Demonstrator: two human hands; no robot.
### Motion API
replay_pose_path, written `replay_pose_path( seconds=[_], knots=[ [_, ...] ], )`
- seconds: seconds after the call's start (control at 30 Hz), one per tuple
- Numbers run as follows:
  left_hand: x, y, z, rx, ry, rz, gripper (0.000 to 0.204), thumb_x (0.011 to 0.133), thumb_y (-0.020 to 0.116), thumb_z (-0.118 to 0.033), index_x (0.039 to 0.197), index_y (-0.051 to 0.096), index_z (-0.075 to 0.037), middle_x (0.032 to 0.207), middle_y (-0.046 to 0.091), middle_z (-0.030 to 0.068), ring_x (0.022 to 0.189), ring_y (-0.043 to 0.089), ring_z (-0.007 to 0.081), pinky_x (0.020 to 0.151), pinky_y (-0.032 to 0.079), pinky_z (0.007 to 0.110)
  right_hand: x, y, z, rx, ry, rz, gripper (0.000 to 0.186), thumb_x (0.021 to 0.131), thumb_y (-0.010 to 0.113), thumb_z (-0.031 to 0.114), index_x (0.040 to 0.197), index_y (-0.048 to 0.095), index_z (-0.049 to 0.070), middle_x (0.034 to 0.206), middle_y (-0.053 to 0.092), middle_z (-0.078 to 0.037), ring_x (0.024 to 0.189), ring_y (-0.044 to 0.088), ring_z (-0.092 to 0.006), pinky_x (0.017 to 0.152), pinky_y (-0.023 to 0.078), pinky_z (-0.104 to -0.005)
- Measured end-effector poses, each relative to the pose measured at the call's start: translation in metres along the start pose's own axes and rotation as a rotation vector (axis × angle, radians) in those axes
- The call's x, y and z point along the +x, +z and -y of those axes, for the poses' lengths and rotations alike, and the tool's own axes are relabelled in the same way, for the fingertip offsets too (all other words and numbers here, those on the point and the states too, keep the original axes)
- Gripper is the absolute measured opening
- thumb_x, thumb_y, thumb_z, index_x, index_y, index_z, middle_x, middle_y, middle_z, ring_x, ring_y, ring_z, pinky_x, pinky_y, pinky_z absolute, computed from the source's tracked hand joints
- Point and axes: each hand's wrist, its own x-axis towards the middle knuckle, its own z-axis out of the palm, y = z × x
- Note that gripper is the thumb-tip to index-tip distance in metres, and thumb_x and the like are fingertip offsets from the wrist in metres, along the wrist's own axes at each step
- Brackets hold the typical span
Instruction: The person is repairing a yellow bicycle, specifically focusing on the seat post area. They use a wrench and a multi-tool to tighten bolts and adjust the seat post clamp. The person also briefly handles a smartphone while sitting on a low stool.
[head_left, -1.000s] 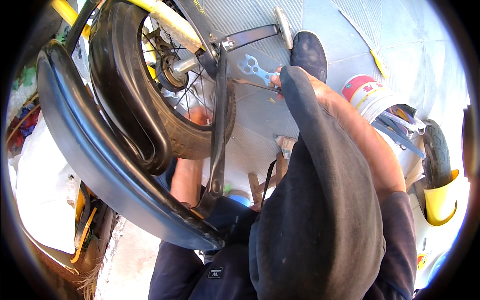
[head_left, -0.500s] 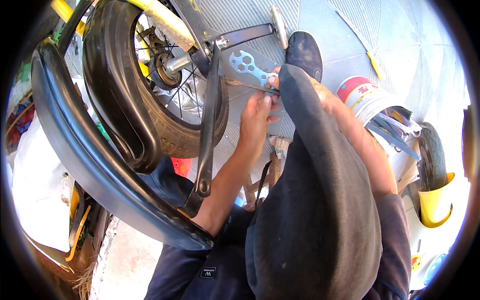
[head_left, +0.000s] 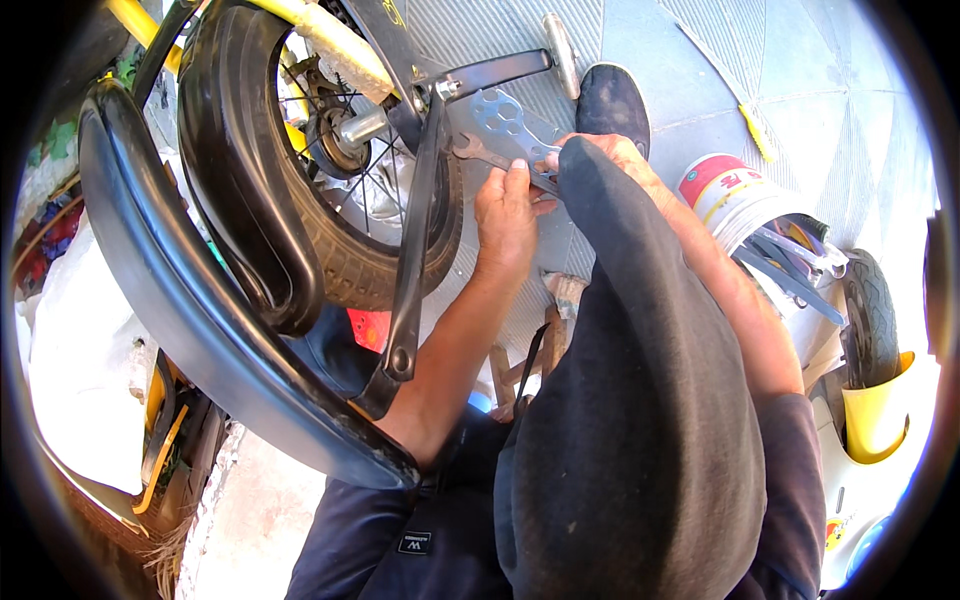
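Observation:
My left hand [head_left: 505, 220] is closed, its thumb pressed on a worn open-end wrench [head_left: 487, 153] whose jaw points toward the bike's crank. My right hand [head_left: 620, 155] meets it from the right, gripping the end of a flat multi-hole spanner [head_left: 502, 118]; my dark-trousered knee [head_left: 610, 220] hides part of its fingers. The two tools lie close together, the spanner beyond the wrench. Just left of them are the crank arm [head_left: 500, 73] with its pedal [head_left: 561, 55], and the spoked wheel with its black tyre [head_left: 365, 290].
A long black mudguard [head_left: 220, 330] curves across the left, above my forearm. At right stand a tool-filled bucket [head_left: 725, 195], another tyre [head_left: 870, 320] and a yellow container [head_left: 878, 405]. A yellow-handled rod [head_left: 755, 130] lies on the tiled floor beyond my shoe [head_left: 612, 105].
The wrench has turned so its open jaw shows more plainly, and the spanner has tilted, its far end shifting right and away. My left thumb now lies over the wrench.

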Motion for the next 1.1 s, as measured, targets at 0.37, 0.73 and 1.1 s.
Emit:
replay_pose_path(
  seconds=[0.37,0.73,1.1],
  knots=[
    [-0.006,-0.017,0.012,0.254,-0.022,0.011,0.030,0.098,0.043,-0.027,0.088,0.052,0.000,0.080,0.062,0.0097,0.063,0.062,0.0169,0.055,0.049,0.027,0.002,0.014,0.034,-0.083,0.008,-0.085,0.029,0.093,0.058,0.026,0.107,0.065,0.001,0.078,0.062,-0.004,0.069,0.061,-0.0102,0.067,0.051,-0.0275],
    [0.003,-0.039,0.036,0.179,-0.021,0.107,0.031,0.097,0.047,-0.029,0.084,0.054,-0.003,0.075,0.061,0.0080,0.061,0.059,0.0133,0.053,0.050,0.028,0.004,0.030,0.058,-0.336,-0.294,0.003,0.040,0.093,0.053,0.026,0.120,0.057,-0.004,0.071,0.066,-0.015,0.067,0.067,-0.0203,0.066,0.052,-0.0321],
    [-0.001,-0.043,0.068,0.013,-0.063,0.226,0.023,0.094,0.056,-0.024,0.087,0.057,-0.002,0.079,0.060,0.0058,0.075,0.055,0.0104,0.067,0.047,0.028,0.007,0.041,0.060,-0.977,-0.571,-0.029,0.022,0.079,0.061,0.011,0.092,0.055,-0.006,0.066,0.058,-0.024,0.070,0.062,-0.0403,0.066,0.050,-0.0465]
  ],
)
